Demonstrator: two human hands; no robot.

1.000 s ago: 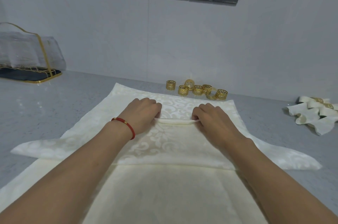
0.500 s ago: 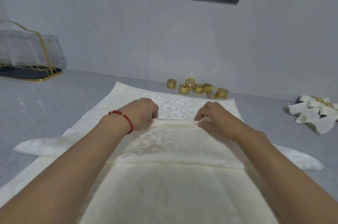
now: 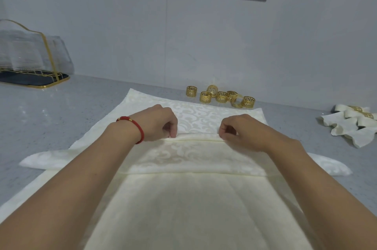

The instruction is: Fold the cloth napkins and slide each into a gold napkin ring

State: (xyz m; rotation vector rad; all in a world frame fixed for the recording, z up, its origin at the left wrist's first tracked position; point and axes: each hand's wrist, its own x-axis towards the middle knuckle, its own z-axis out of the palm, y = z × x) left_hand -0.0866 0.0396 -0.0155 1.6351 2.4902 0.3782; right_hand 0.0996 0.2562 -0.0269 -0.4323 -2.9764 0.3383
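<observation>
Head view: left hand (image 3: 157, 123) and right hand (image 3: 242, 132) each pinch the cream napkin's (image 3: 195, 155) folded ridge, running left-right across the tabletop (image 3: 61, 111), gold rings (image 3: 221, 96) just beyond.

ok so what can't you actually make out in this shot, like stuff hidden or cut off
- Head view: the left hand and right hand pinch the fold of the napkin; their fingertips curl under, hidden.
- The napkin's near edge is cut off by the bottom of the frame and covered by both forearms.
- Finished napkins run off the right edge; their count is unclear.
- The gold rings overlap; the exact number is unclear.
- The rack is cut off at the left; its contents are blurred.
</observation>
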